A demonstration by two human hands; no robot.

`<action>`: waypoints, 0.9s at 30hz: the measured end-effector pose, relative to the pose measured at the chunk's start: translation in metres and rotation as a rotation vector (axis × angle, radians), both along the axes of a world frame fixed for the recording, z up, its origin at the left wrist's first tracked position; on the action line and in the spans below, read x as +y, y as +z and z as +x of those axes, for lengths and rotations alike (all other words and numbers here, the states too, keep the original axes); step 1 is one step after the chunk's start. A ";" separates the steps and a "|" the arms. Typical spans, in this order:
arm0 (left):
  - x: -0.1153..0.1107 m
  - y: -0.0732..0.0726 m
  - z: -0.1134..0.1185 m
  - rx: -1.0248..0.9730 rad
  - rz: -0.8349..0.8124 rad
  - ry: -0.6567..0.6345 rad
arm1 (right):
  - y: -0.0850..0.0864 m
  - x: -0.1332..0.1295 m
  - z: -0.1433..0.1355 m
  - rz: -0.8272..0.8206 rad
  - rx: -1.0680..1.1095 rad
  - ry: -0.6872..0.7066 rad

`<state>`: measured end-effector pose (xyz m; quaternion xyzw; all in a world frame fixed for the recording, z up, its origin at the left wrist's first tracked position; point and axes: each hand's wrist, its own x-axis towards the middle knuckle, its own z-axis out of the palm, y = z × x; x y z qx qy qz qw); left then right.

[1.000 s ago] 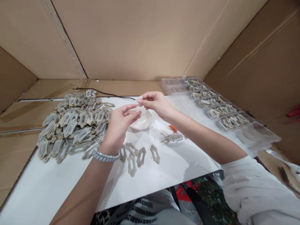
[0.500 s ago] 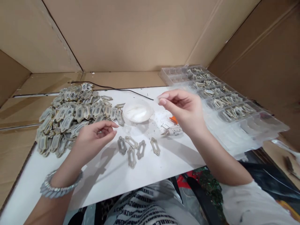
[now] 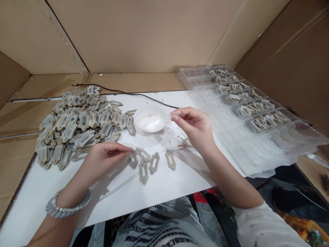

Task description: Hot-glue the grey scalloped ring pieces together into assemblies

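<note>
My left hand [image 3: 106,157] has its thumb and fingertips at a small grey frame-shaped piece [image 3: 133,159] on the white board. Several similar pieces lie beside it, among them a beige one [image 3: 170,160] farther right. My right hand [image 3: 194,127] is pinched at the right rim of a round white dish [image 3: 150,119]; what its fingertips hold is too small to make out. Below my right hand, a pointed metal tip [image 3: 181,145] and a bent wire piece [image 3: 182,137] show, partly hidden by the wrist.
A large pile of grey frame pieces [image 3: 83,120] covers the left of the board [image 3: 110,202]. Clear plastic compartment trays [image 3: 246,140] with small metal parts stand on the right. A black cord [image 3: 128,93] runs behind the dish. Cardboard walls [image 3: 144,37] enclose the back.
My left hand has closed its fingertips at the nearest grey piece. My right hand has moved left and down to the dish's rim, and the orange object below it is now hidden.
</note>
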<state>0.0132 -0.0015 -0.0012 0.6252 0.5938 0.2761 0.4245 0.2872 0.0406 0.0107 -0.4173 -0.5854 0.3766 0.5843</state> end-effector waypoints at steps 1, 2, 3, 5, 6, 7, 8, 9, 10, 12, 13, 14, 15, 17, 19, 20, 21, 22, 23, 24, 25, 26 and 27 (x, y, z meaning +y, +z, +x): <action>0.000 0.000 0.000 -0.012 -0.016 -0.014 | 0.000 -0.001 0.001 0.000 -0.007 -0.008; 0.000 0.000 0.000 -0.020 -0.034 -0.024 | 0.000 -0.002 0.002 0.004 -0.015 -0.015; 0.001 0.000 0.000 -0.026 -0.055 -0.029 | 0.000 -0.003 0.002 0.009 -0.022 -0.019; 0.002 -0.001 0.000 -0.032 -0.099 -0.023 | 0.000 -0.005 0.002 0.020 -0.030 -0.014; 0.002 -0.002 0.001 -0.033 -0.118 -0.016 | 0.000 -0.006 0.001 0.024 -0.030 -0.007; 0.002 -0.003 0.001 -0.032 -0.130 -0.008 | 0.000 -0.007 0.001 0.027 -0.030 0.002; 0.002 -0.004 0.001 -0.029 -0.134 -0.002 | 0.000 -0.008 0.000 0.029 -0.030 0.011; 0.002 -0.004 0.002 -0.026 -0.131 0.003 | 0.000 -0.009 -0.001 0.030 -0.029 0.018; 0.002 -0.005 0.003 -0.023 -0.127 0.005 | 0.000 -0.009 -0.001 0.032 -0.028 0.022; 0.002 -0.006 0.004 -0.017 -0.123 -0.007 | 0.000 -0.010 -0.002 0.039 -0.025 0.026; 0.002 -0.006 0.004 -0.014 -0.125 -0.019 | -0.001 -0.011 -0.002 0.045 -0.022 0.027; 0.002 -0.007 0.005 -0.011 -0.127 -0.029 | -0.001 -0.012 -0.002 0.050 -0.020 0.027; 0.002 -0.008 0.005 -0.007 -0.128 -0.038 | -0.001 -0.012 -0.002 0.054 -0.020 0.028; 0.002 -0.010 0.005 0.016 -0.120 -0.045 | -0.001 -0.013 -0.002 0.056 -0.026 0.029; 0.002 -0.012 0.004 0.060 -0.096 -0.055 | -0.001 -0.014 -0.002 0.049 -0.033 0.031; 0.001 -0.013 0.003 0.085 -0.078 -0.063 | -0.001 -0.015 -0.002 0.045 -0.035 0.033; 0.001 -0.014 0.003 0.108 -0.057 -0.072 | -0.001 -0.015 -0.002 0.040 -0.038 0.035; 0.000 -0.014 0.004 0.129 -0.034 -0.083 | -0.001 -0.016 -0.002 0.036 -0.041 0.036; -0.001 -0.014 0.004 0.149 -0.011 -0.093 | -0.001 -0.016 -0.002 0.032 -0.045 0.035; -0.001 -0.014 0.006 0.171 0.009 -0.104 | -0.001 -0.017 -0.002 0.029 -0.050 0.032; -0.002 -0.013 0.007 0.197 0.030 -0.113 | -0.001 -0.017 -0.002 0.027 -0.055 0.028; -0.002 -0.012 0.008 0.224 0.053 -0.124 | -0.001 -0.017 -0.002 0.024 -0.059 0.024; -0.002 -0.011 0.010 0.252 0.081 -0.134 | 0.000 -0.017 -0.002 0.022 -0.063 0.021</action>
